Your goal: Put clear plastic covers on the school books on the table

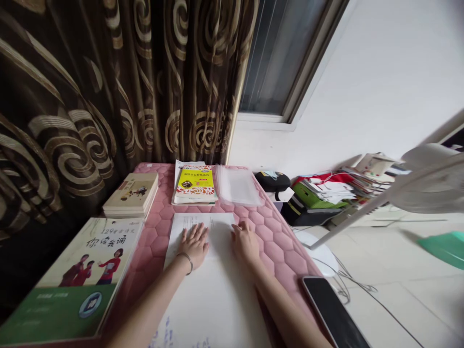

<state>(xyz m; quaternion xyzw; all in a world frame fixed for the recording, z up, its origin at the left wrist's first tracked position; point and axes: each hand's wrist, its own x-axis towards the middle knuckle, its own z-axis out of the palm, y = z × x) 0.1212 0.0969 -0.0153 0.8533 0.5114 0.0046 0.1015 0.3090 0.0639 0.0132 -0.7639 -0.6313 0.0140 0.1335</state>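
Head-camera view, as read from my remote station. Nearest, both forearms lie across a large white sheet (217,309) with blue handwriting at its lower edge. Just beyond it, a printed white sheet (219,237) lies flat on a pink quilted pad (275,232) covering the tabletop. The left hand (194,244), with a metal bangle (186,262) at its wrist, and the right hand (246,244) rest palm down on the printed sheet, apart from each other. Each grip is open, flat and closed on nothing. I see no fold or mark of handling on the printed sheet; its fine print is too small to read.

Left of the printed sheet lies a green-and-cream picture book (78,275), and right of it and nearer, a black smartphone (331,311). Beyond the printed sheet lie a yellow-covered booklet (194,186) and a clear plastic sleeve (237,186), with a stack of cream books (132,195) to its far left. Farthest off, beyond the printed sheet, hang a brown patterned curtain (72,82) and, to the right, a white electric fan (427,179).
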